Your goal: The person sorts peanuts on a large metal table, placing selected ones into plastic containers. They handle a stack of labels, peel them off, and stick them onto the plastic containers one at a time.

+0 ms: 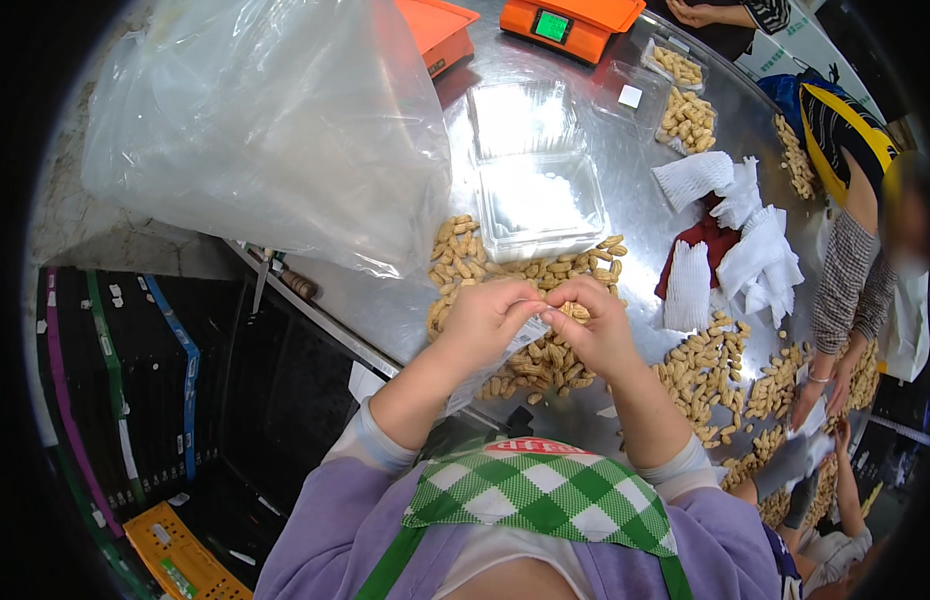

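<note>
My left hand (484, 319) and my right hand (596, 326) meet over a pile of unshelled peanuts (551, 364) on the metal table. Their fingertips pinch the upper end of a strip of printed labels (521, 335), which hangs down towards my left forearm. Just beyond my hands, open clear plastic clamshell boxes (544, 244) stand stacked among the peanuts, their lid part tilted back and shining with glare. Whether a label is peeled off between my fingertips cannot be made out.
A large clear plastic bag (270, 135) covers the table's left side. Orange scales (566, 26) stand at the back. White foam net sleeves (761, 247) lie on a dark red cloth (724, 247) at right. Co-workers' hands (829, 382) handle peanuts far right. Black crates (150, 375) stand lower left.
</note>
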`<action>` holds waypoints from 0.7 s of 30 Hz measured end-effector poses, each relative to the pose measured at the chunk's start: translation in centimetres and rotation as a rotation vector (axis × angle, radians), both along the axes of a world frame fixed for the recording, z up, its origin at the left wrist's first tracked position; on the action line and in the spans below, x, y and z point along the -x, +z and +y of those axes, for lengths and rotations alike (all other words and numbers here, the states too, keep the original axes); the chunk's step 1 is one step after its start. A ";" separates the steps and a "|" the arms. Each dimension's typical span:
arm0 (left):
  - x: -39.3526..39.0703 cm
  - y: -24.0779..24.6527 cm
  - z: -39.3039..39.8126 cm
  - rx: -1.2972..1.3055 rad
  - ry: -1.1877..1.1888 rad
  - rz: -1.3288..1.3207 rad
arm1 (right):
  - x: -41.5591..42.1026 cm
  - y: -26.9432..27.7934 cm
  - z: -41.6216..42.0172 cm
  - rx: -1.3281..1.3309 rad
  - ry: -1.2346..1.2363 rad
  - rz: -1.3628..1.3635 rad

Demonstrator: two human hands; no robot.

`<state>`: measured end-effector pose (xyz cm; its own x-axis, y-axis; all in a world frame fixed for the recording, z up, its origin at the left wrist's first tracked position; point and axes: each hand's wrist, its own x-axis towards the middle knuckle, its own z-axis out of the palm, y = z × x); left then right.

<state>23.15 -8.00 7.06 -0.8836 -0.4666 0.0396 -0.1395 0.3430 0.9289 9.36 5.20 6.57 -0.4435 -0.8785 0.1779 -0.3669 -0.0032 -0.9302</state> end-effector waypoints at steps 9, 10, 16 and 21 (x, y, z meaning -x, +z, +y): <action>0.5 -1.0 -0.2 -0.838 -0.026 0.047 | 1.5 -0.6 -0.7 0.101 -0.142 0.237; 0.6 -1.0 -0.4 -1.065 -0.010 0.107 | 1.5 -0.6 -0.7 0.107 -0.141 0.231; 0.9 -2.6 -0.1 -0.693 0.049 0.063 | 1.3 -1.4 -0.5 0.131 -0.126 0.114; 1.2 -3.7 -0.4 -0.271 0.124 0.066 | 0.5 -1.7 -0.9 0.222 -0.174 0.100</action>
<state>21.96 -8.43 3.39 -0.8191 -0.5718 -0.0457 -0.1012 0.0656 0.9927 8.83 4.34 4.83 -0.5543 -0.7256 0.4078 -0.4696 -0.1318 -0.8730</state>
